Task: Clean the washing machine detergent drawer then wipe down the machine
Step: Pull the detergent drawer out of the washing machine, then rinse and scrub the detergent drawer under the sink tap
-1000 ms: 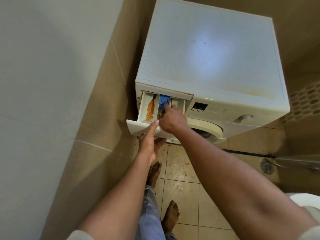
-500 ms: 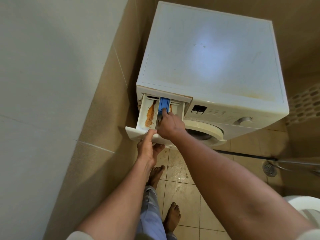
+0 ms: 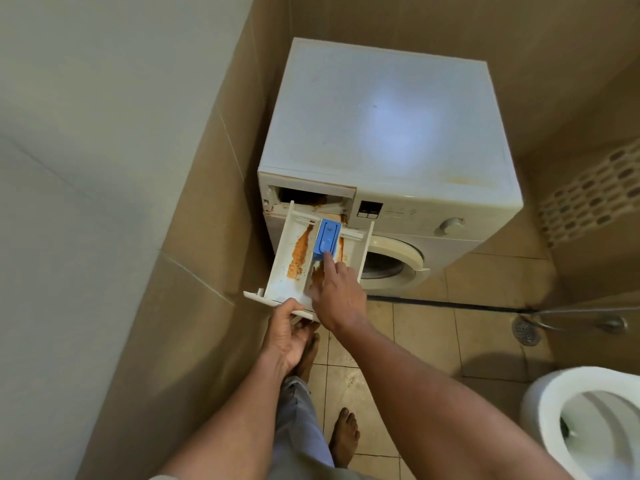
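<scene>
A white front-loading washing machine (image 3: 388,133) stands in a tiled corner. Its white detergent drawer (image 3: 282,268) is out of the dark slot (image 3: 301,195) and hangs in front of the machine. Orange-brown residue streaks the drawer's compartments. A blue insert (image 3: 327,235) sits in the middle compartment. My left hand (image 3: 287,336) grips the drawer's front panel from below. My right hand (image 3: 337,294) rests over the drawer, its index finger pressing the near end of the blue insert.
A beige tiled wall (image 3: 194,237) runs close on the left. A white toilet bowl (image 3: 588,420) sits at the lower right. A floor drain (image 3: 526,330) and a chrome hose lie right of the machine. My bare feet stand on the tiled floor.
The drawer has come fully out of its slot, towards me, with both hands still on it. The empty slot now shows rust-coloured stains. The view has pulled back, bringing the toilet into sight.
</scene>
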Available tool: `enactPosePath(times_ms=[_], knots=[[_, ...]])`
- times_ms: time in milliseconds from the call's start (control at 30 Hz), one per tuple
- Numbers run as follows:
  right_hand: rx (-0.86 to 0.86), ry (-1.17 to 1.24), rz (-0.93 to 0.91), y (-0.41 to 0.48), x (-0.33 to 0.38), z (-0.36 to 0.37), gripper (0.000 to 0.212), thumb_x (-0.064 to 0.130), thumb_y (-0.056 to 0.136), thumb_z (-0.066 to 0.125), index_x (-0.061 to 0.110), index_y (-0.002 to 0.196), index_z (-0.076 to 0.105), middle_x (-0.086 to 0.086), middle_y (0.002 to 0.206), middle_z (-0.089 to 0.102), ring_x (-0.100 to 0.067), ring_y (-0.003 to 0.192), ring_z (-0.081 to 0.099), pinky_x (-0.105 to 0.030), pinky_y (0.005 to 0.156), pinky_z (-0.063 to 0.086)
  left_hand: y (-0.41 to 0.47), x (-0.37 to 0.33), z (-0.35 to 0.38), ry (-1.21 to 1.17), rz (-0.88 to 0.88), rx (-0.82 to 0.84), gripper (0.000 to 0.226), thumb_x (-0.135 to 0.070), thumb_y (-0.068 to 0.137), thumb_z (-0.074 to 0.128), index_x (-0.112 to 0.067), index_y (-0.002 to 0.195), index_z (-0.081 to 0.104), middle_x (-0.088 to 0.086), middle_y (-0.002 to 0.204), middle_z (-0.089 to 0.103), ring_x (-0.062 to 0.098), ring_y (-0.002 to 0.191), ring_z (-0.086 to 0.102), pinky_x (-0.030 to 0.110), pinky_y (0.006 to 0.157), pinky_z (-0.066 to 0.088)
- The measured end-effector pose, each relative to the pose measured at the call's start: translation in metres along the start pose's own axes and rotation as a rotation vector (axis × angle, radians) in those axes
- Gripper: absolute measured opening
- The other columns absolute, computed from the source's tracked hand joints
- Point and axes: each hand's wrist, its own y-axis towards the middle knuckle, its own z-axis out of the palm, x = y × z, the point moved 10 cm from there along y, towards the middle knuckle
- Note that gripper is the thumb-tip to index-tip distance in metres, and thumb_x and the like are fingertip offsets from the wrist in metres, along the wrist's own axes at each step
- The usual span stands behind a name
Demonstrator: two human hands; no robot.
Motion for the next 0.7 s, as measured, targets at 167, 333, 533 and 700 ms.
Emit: enactPosePath(times_ms=[167, 333, 533, 700], knots=[[-0.343, 0.202, 0.157, -0.053, -0.069, -0.066, 0.030, 0.025, 0.092, 0.058, 0.019, 0.119, 0.046, 0.004, 0.107, 0.052, -0.012, 0.092, 0.050, -0.025, 0.069, 0.044, -0.028, 0.032, 0.024, 0.035, -0.051, 0.022, 0.040, 0.010, 0.084, 0.041, -0.006, 0.115, 0.062, 0.019, 0.106, 0.066, 0.035, 0.101, 0.061, 0.049, 0.087, 0.055], [-0.285, 0.491, 0.555, -0.104, -0.181, -0.083, 0.039, 0.041, 0.088, 0.063, 0.019, 0.117, 0.050, 0.002, 0.108, 0.064, -0.015, 0.092, 0.062, -0.038, 0.075, 0.057, -0.056, 0.077, 0.077, 0.139, -0.102, 0.128, 0.045, 0.014, 0.083, 0.039, -0.007, 0.117, 0.060, 0.020, 0.111, 0.067, 0.039, 0.108, 0.061, 0.056, 0.100, 0.049], [-0.269, 0.728, 0.711, -0.165, -0.273, -0.112, 0.034, 0.029, 0.098, 0.056, 0.008, 0.124, 0.062, -0.006, 0.121, 0.067, -0.018, 0.096, 0.064, -0.032, 0.078, 0.054, -0.090, 0.148, 0.166, 0.444, -0.210, 0.367, 0.042, 0.011, 0.085, 0.042, -0.005, 0.121, 0.054, 0.022, 0.114, 0.063, 0.041, 0.112, 0.060, 0.057, 0.111, 0.043], [-0.481, 0.753, 0.900, -0.237, -0.344, -0.148, 0.031, 0.024, 0.103, 0.047, 0.006, 0.124, 0.061, -0.008, 0.123, 0.066, -0.020, 0.097, 0.063, -0.031, 0.075, 0.052, -0.122, 0.221, 0.231, 0.725, -0.367, 0.631, 0.032, 0.004, 0.089, 0.050, -0.007, 0.119, 0.052, 0.023, 0.114, 0.061, 0.039, 0.112, 0.059, 0.059, 0.111, 0.043]])
